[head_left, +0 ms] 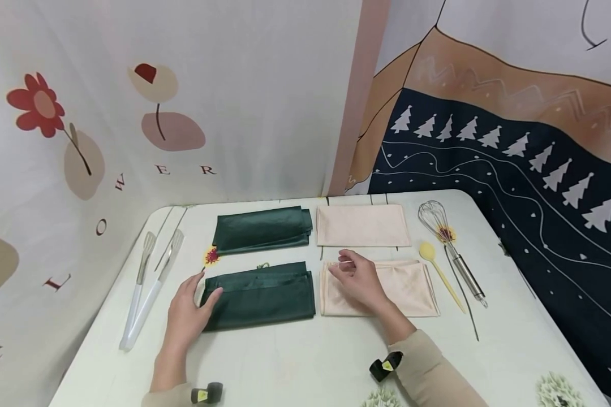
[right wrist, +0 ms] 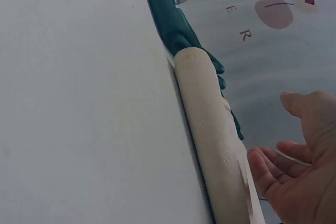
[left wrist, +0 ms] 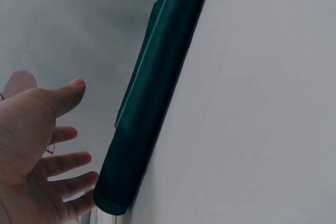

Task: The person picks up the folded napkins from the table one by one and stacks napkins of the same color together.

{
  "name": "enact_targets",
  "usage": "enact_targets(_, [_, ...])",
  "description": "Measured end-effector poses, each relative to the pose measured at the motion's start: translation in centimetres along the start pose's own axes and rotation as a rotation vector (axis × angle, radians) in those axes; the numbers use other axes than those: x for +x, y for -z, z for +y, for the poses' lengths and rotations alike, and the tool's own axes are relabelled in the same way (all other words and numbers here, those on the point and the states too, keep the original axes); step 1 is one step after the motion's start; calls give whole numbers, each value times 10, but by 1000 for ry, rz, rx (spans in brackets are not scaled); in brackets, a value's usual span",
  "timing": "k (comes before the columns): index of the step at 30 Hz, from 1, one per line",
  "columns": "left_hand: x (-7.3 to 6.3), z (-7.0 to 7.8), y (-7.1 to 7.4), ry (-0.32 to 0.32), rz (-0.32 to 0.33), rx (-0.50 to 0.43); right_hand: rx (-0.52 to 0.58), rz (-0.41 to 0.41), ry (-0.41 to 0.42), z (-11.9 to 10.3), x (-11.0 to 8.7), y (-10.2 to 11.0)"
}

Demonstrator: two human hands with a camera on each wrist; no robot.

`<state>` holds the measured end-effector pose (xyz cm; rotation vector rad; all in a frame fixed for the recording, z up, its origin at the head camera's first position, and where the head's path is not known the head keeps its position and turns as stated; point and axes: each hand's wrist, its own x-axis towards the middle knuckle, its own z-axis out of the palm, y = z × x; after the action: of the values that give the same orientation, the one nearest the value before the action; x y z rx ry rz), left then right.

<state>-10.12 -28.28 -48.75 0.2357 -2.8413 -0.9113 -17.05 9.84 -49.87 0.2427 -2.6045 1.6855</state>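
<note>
My left hand (head_left: 185, 311) is at the left end of the nearer dark green folded cloth (head_left: 265, 302), its thumb over the cloth's edge in the head view. In the left wrist view, the fingers are spread beside the end of the green cloth (left wrist: 149, 108), gripping nothing. Over the nearer pale pink folded cloth (head_left: 407, 288) is my right hand (head_left: 358, 280), fingers loosely bent. The right wrist view shows that hand (right wrist: 299, 161) close beside the pink cloth (right wrist: 207, 119), with nothing in its grasp. Behind lie another green cloth (head_left: 262, 229) and another pink cloth (head_left: 361, 226).
White-handled tongs (head_left: 145, 305) lie at the table's left. To the right are a wire whisk (head_left: 458, 263) with a metal handle and a yellow spoon (head_left: 440, 274). The white table (head_left: 285, 362) backs onto a printed curtain (head_left: 265, 113).
</note>
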Motion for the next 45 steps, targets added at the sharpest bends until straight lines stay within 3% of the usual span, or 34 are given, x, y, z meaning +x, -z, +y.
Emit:
enact_targets(14, [10, -18, -2, 92, -108, -111, -45, -103, 26, -4, 10, -27])
enact_targets(21, [12, -21, -2, 75, -126, -93, -74, -196, -11, -6, 13, -35])
enact_targets(26, [14, -20, -2, 97, -168, -103, -133, -255, -31, -9, 17, -38])
enact_targets(31, [17, -19, -1, 99, -211, -108, -153, -279, -23, -13, 22, -42])
enact_targets(38, [17, -18, -3, 47, -236, -102, -211, -314, -13, -14, 24, -53])
enact_targets(45, [13, -20, -6, 39, -216, -128, -244, -350, 29, -21, 24, -58])
